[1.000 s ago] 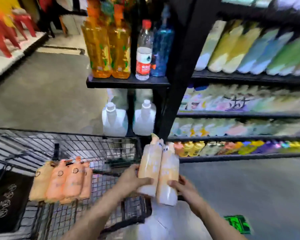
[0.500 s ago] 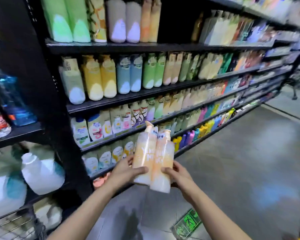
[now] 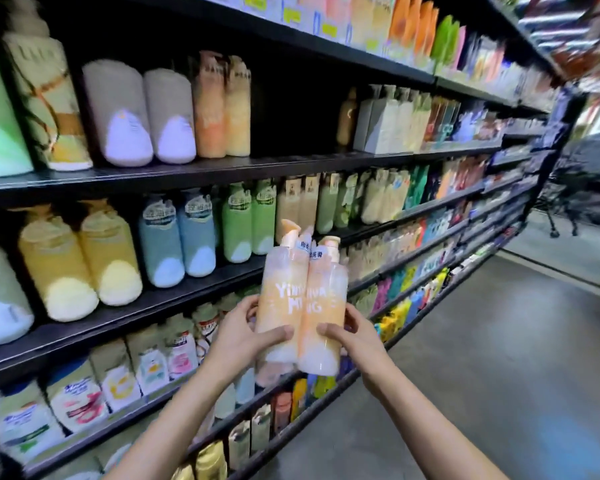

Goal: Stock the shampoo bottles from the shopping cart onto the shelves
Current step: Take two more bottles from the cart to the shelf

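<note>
Left hand [image 3: 238, 336] and right hand [image 3: 352, 336], fingers curled, clamp two peach shampoo bottles [image 3: 303, 306] side by side, upright, held in the air before the front edge of the shelves [image 3: 201, 169].

Risk: grip sits low, only squeeze joins the pair; one could slip or knock shelved bottles.

Since half a second ago: bottles higher and nearer the shelving, the cart gone from view.

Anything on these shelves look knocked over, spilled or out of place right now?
Nothing stands out. Shelved bottles stand upright in rows; one gap beside the orange bottles. Both hands hold two peach pump bottles upright, unspilled.
</note>
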Demonstrator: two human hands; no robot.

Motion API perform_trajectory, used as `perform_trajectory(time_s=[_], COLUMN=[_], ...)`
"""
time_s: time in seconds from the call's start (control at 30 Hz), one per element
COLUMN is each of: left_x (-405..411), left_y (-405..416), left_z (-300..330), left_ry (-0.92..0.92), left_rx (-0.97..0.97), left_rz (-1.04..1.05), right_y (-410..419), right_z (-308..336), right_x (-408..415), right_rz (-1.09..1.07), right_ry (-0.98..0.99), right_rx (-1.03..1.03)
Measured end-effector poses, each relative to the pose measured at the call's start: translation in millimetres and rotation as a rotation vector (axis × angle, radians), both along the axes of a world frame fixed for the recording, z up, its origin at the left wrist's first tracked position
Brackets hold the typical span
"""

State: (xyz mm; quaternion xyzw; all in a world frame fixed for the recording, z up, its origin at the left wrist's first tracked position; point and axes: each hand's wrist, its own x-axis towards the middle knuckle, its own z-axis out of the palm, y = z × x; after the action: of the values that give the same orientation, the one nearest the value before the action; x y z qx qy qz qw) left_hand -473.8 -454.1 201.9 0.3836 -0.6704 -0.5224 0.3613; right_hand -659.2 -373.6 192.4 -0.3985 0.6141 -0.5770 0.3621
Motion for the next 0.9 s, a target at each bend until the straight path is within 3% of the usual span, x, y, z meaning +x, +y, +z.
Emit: perform_trajectory(time_s=[0.2, 0.57, 0.9], left_x=[-41.0, -50.3, -58.9], left_y=[-88.5, -164.2, -215.2], left_z=[53.0, 149.9, 194.0], left_ry=[-0.049, -0.15, -0.18], left_rx=[-0.176, -0.481, -0.525], left_rz=[0.102, 0.435, 0.6], right_y=[-97.3, -231.6, -316.5], right_z=[59.5, 149.2, 207.3], right_x=[-48.1, -66.8, -69.1], right_rz=[0.079, 0.236, 0.365], right_ry=[0.109, 0.229, 0.311], right_rx=[-0.121, -0.388, -0.514])
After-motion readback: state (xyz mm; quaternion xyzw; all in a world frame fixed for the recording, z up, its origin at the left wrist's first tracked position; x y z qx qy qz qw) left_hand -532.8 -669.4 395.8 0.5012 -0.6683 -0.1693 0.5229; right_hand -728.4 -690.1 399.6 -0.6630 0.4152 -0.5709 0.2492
